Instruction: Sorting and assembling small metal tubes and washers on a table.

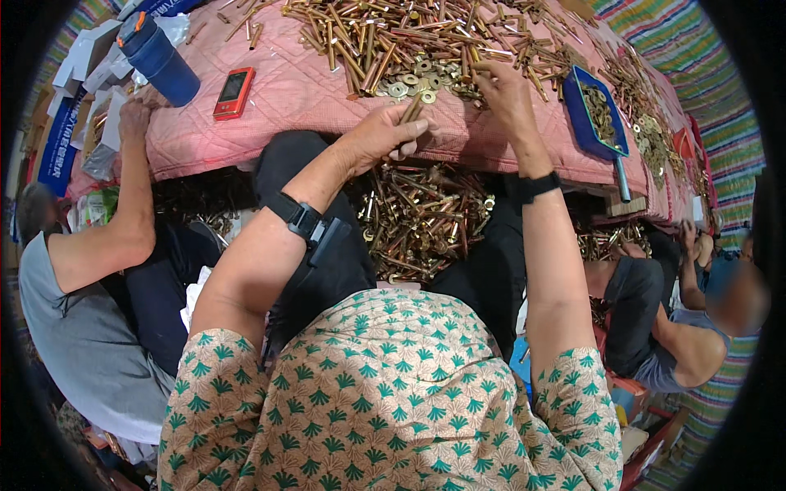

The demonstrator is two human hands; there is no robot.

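Observation:
My left hand [383, 135] is closed around a few brass-coloured metal bolts [412, 110], their ends sticking up past the thumb. It hovers over the near edge of the table. My right hand [509, 100] reaches to the front of a large heap of long bolts [385, 37]. Its fingertips are pinched together, and what is between them is too small to make out. Flat round washers [417, 82] lie in a loose cluster between my two hands. Below the table edge, between my knees, is another deep pile of bolts [422, 217].
A pink quilted cloth [196, 139] covers the table. A red phone [235, 93] and a blue bottle [160, 61] stand on the left, near white boxes [86, 57]. On the right sits a blue scoop [585, 123] of metal pieces. One person [90, 327] works at left, another [688, 344] at right.

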